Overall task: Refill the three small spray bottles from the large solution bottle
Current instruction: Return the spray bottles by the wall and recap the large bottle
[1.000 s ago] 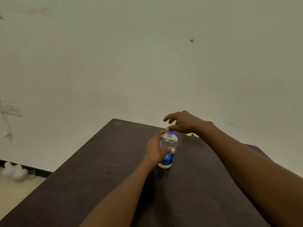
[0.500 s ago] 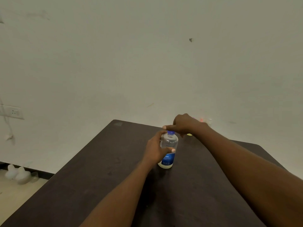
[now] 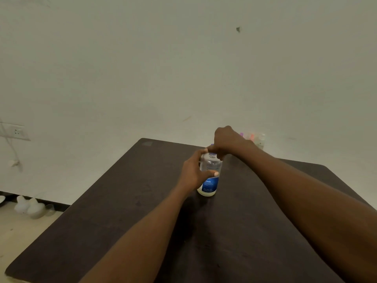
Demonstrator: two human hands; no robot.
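The large solution bottle point(image 3: 210, 174), clear with a blue label and a blue cap, stands upright in the middle of the dark table point(image 3: 114, 203). My left hand point(image 3: 192, 172) grips its body from the left, thumb across the front. My right hand point(image 3: 226, 142) sits on top with fingers curled round the cap, which is mostly hidden. Behind my right wrist, at the table's far edge, the small spray bottles point(image 3: 254, 138) show as a blurred cluster with pink, orange and purple tops.
The table's far edge runs close to a pale wall. A wall socket point(image 3: 17, 131) with a hanging cable is at the left. White plastic containers point(image 3: 30, 207) stand on the floor by the table's left side.
My right hand came down from an open hover over the bottle and curled round the cap. My left hand kept its grip on the bottle, which stayed in place.
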